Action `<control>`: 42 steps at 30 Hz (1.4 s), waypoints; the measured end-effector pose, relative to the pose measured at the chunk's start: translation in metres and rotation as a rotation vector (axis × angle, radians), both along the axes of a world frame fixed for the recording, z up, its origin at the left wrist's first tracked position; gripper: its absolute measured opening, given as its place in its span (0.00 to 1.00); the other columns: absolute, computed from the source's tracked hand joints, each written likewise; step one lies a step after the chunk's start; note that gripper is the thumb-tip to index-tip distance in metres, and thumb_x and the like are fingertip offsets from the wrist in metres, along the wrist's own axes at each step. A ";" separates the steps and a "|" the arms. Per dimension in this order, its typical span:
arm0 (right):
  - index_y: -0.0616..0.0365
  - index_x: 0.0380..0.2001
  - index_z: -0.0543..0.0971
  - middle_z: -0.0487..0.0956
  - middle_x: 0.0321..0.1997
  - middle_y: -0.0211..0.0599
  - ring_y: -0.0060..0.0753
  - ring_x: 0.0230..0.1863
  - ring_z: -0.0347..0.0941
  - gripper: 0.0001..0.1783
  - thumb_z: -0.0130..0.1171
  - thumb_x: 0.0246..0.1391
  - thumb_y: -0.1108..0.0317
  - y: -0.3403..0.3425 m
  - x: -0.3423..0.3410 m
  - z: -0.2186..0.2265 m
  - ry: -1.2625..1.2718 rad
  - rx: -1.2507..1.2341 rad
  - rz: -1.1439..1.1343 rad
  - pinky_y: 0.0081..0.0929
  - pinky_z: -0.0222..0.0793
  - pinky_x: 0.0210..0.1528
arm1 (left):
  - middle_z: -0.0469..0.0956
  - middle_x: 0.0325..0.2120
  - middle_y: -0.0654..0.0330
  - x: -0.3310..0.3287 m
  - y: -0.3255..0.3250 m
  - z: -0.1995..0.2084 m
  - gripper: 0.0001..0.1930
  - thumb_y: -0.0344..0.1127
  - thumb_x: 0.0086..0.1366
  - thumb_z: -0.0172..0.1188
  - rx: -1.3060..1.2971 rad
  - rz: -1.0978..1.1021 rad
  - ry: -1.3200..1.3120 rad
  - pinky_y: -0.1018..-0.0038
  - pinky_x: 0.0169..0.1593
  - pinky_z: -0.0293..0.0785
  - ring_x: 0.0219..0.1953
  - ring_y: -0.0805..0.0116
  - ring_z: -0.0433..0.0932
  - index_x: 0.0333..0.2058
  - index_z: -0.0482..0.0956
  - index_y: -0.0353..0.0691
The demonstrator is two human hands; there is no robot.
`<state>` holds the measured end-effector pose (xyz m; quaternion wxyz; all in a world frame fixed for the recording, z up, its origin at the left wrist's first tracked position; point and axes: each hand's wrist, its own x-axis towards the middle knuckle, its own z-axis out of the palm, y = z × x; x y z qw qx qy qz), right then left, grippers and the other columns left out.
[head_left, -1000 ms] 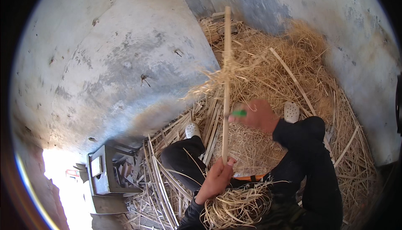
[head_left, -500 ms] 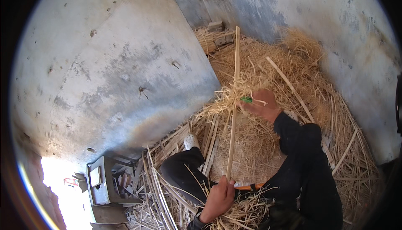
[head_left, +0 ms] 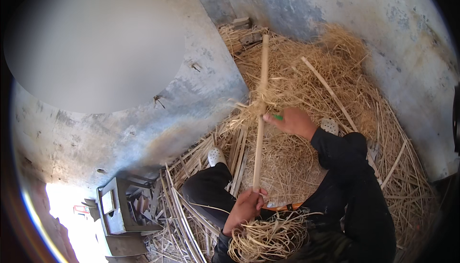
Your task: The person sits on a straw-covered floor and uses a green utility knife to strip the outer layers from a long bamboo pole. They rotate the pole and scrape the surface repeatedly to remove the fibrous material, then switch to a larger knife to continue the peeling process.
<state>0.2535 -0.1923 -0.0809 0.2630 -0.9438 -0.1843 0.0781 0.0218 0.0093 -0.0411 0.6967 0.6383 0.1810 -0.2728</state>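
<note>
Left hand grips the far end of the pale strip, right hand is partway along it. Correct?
Not quite: the head view shows the left hand gripping the near end of the pale strip, not the far one. The right hand is partway along it, as you say.

Left of the right fingers (head_left: 271,119), a long pale wooden strip (head_left: 258,153) is held, tan stringy shavings (head_left: 292,74) heaped beyond them

Bright light (head_left: 76,234) glows beside stained grey walls (head_left: 383,18).
</note>
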 end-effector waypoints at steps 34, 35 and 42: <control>0.56 0.09 0.74 0.63 0.06 0.34 0.34 0.08 0.62 0.46 0.38 0.46 0.20 0.008 0.004 -0.031 -0.185 -0.023 0.029 0.36 0.60 0.12 | 0.69 0.13 0.46 -0.027 -0.002 -0.020 0.06 0.31 0.66 0.48 0.568 -0.164 -0.475 0.58 0.22 0.65 0.18 0.43 0.73 0.33 0.68 0.34; 0.57 0.09 0.75 0.65 0.06 0.36 0.36 0.08 0.64 0.47 0.37 0.46 0.20 0.023 -0.029 -0.018 -0.140 0.080 0.106 0.37 0.62 0.13 | 0.69 0.13 0.46 -0.027 0.002 -0.021 0.05 0.31 0.66 0.48 0.565 -0.123 -0.485 0.58 0.22 0.65 0.18 0.43 0.73 0.33 0.68 0.34; 0.55 0.07 0.74 0.62 0.04 0.31 0.33 0.06 0.60 0.46 0.43 0.40 0.18 0.039 -0.068 -0.029 -0.450 0.035 0.354 0.33 0.56 0.11 | 0.70 0.14 0.41 -0.017 0.002 -0.013 0.06 0.30 0.65 0.48 0.781 -0.146 -0.630 0.52 0.23 0.65 0.21 0.39 0.72 0.33 0.65 0.34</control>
